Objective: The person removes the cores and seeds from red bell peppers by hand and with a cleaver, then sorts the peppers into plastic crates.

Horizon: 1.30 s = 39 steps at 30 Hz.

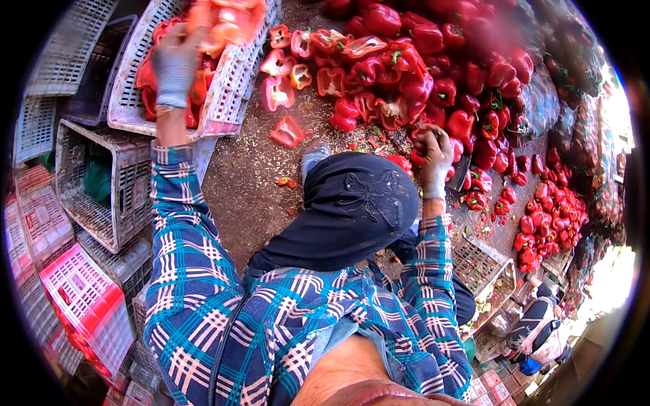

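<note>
Left hand (175,66) gripped the crate (230,81) rim; right hand (435,154), fingers curled, clutched a pepper (421,157). Tipped crate could've spilled halves across the floor (237,183).

Stacked empty plastic crates (101,189) at left; red-and-white crate (84,298); another person (538,325) at lower right

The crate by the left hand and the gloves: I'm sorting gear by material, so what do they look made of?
The crate looks like moulded plastic, matt white, going by its regular lattice walls. The gloves look like knitted fabric, grey and soiled: ribbed cuffs show on the left hand and the right hand. Any palm coating cannot be told.
</note>
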### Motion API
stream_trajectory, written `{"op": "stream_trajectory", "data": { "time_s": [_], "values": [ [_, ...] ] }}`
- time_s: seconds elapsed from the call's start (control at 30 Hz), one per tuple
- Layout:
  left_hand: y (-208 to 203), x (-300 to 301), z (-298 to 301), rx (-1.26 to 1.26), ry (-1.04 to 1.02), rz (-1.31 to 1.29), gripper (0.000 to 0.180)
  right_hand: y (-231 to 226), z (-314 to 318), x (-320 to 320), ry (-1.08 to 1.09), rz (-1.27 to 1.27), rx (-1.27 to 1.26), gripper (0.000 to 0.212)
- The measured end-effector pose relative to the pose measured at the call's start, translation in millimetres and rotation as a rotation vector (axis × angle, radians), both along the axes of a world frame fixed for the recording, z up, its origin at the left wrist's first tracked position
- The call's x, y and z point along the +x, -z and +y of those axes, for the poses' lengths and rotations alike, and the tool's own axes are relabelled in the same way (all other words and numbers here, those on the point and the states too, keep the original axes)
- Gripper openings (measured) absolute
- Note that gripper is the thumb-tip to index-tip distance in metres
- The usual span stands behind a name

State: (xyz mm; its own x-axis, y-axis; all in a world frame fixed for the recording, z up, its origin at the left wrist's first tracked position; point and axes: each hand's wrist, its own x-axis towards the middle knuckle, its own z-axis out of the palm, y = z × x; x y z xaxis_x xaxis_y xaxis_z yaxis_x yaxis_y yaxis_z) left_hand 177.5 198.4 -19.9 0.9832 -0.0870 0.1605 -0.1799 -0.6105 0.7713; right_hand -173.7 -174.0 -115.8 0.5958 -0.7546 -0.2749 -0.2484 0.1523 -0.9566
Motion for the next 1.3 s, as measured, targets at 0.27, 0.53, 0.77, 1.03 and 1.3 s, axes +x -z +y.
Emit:
{"op": "stream_trajectory", "data": {
  "time_s": [0.27, 0.53, 0.77, 1.03, 1.3],
  "values": [
    [70, -91, -12, 0.347, 0.171, -0.149, 0.059, 49, 11, -69, 0.078, 0.109, 0.152, 0.019],
    [217, -50, -66, 0.522, 0.218, 0.489, 0.082, 84, 60, -81, -0.227, 0.063, 0.512, 0.025],
    [297, -21, -47, 0.402, 0.201, 0.621, 0.063, 98, 83, -47, -0.848, 0.135, -0.242, 0.041],
    [227, -110, -112, -0.611, 0.021, 0.816, 0.044, 97, 91, 48, -0.213, 0.055, 0.747, 0.027],
    [180, -183, -209, -0.216, 0.457, 0.145, 0.053, 70, 61, 81, 0.028, -0.118, -0.065, 0.06]
  ]
}}
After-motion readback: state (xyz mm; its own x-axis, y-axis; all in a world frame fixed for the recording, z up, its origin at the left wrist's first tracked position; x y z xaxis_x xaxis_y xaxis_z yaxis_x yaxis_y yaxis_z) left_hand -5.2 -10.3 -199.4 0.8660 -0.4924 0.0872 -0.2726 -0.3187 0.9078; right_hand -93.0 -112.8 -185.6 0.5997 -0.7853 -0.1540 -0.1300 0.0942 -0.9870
